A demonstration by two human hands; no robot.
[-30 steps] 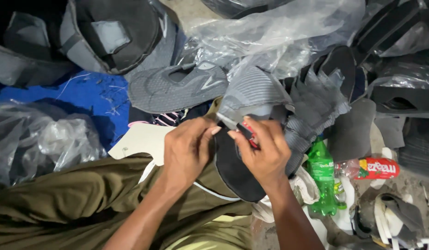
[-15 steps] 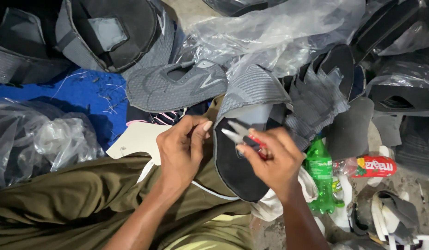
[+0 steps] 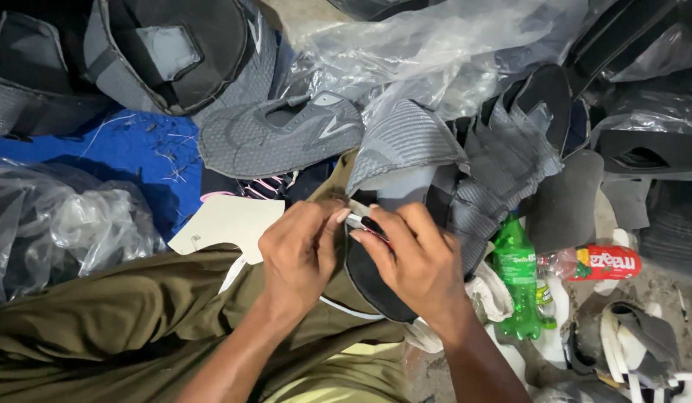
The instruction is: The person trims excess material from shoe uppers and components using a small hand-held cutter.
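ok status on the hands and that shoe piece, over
Left hand pinching the dark shoe upper on the lap. Right hand on it too, holding a small red-handled tool. Green bottle close by right, not blocking.

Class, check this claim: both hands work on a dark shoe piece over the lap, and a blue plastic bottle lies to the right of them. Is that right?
Not quite. The bottle is green, not blue, as the head view shows. The rest holds: the left hand and right hand work on the dark shoe piece over the lap.

Black shoe upper (image 3: 376, 287) on lap; small tool (image 3: 361, 222) above.
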